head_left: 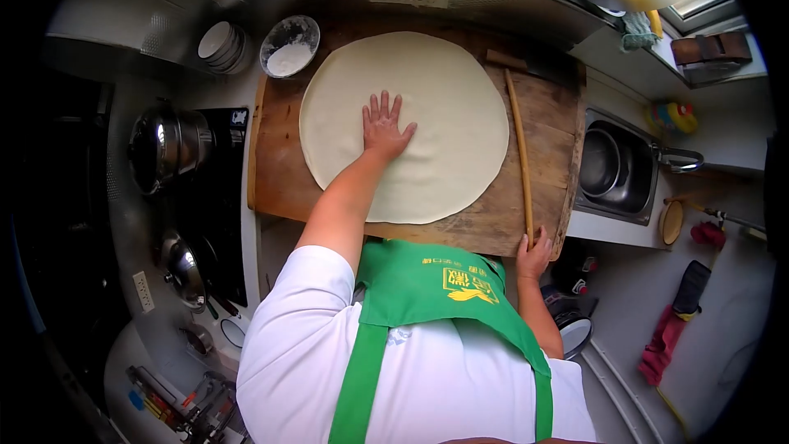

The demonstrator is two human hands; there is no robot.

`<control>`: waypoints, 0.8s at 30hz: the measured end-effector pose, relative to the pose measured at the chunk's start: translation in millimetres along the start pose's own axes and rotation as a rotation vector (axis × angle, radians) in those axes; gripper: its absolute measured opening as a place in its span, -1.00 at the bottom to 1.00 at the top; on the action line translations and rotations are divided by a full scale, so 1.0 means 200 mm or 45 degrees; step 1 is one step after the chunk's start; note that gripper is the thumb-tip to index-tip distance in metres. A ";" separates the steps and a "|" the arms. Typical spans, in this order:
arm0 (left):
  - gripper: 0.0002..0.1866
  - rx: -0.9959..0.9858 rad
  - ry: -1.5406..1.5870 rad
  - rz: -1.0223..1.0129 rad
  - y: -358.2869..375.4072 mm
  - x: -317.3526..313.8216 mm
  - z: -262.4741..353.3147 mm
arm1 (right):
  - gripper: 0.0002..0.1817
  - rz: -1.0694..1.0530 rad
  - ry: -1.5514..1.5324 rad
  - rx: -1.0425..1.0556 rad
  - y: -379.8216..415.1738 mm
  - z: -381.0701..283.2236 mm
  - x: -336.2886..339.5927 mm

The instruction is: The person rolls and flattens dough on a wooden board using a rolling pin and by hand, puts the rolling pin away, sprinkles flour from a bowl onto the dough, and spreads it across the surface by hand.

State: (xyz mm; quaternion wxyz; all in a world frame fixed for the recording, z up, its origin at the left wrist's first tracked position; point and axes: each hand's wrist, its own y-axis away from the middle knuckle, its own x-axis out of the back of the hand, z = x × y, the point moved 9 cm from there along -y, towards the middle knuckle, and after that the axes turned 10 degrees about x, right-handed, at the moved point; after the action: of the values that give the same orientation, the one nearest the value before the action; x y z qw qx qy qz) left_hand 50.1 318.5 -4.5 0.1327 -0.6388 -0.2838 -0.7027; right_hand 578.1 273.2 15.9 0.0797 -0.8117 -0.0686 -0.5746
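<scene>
A large, thin round sheet of dough (444, 131) covers much of the wooden board (279, 156). My left hand (385, 125) lies flat on the dough, left of its middle, with the fingers spread. At the board's right side lies a long wooden rolling pin (519, 140), pointing away from me. My right hand (534, 255) is at the near end of the pin, at the board's front edge, with its fingers around that end. The pin lies beside the dough.
A glass bowl of flour (289, 57) and stacked bowls (220, 45) stand at the back left. A cleaver (542, 71) lies at the board's back right. To the right is a sink (633, 189); to the left, a pot (168, 148) on the stove.
</scene>
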 end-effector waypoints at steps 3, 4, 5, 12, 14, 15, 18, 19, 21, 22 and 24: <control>-0.13 -0.107 0.051 -0.018 0.09 -0.03 -0.13 | -0.28 0.045 0.108 0.283 -0.07 -0.20 0.01; -0.14 -0.179 0.087 -0.054 0.12 -0.04 -0.18 | -0.25 0.091 0.131 0.533 -0.09 -0.35 0.03; -0.14 -0.169 0.097 -0.075 0.15 -0.07 -0.28 | -0.22 0.008 0.084 0.612 -0.12 -0.45 -0.01; -0.17 0.055 0.163 0.127 0.23 -0.12 -1.00 | 0.23 -0.330 -0.024 0.931 -0.52 -1.47 -0.51; -0.17 0.068 0.212 0.146 0.25 -0.13 -1.08 | 0.26 -0.400 0.001 0.935 -0.67 -1.73 -0.68; -0.17 0.088 0.220 0.156 0.25 -0.11 -1.12 | 0.25 -0.367 0.005 0.951 -0.76 -1.86 -0.73; -0.17 0.123 0.256 0.170 0.26 -0.10 -1.17 | 0.20 -0.349 0.033 0.973 -0.95 -2.20 -0.88; -0.17 0.127 0.280 0.194 0.26 -0.09 -1.17 | 0.17 -0.340 0.053 0.976 -1.01 -2.31 -0.91; -0.18 0.161 0.313 0.182 0.26 -0.07 -1.19 | 0.13 -0.361 0.099 1.030 -1.07 -2.52 -0.95; -0.18 0.154 0.338 0.176 0.26 -0.07 -1.19 | 0.09 -0.359 0.143 1.048 -1.09 -2.60 -0.99; -0.15 0.167 0.362 0.170 0.26 -0.06 -1.20 | 0.05 -0.313 0.088 1.146 -1.12 -2.75 -1.08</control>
State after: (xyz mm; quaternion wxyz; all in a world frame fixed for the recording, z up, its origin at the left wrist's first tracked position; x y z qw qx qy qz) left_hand -117.2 138.1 -9.3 0.2592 -0.5403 -0.2644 -0.7557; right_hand -45.2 374.1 3.2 0.3576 -0.6625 -0.4039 -0.5197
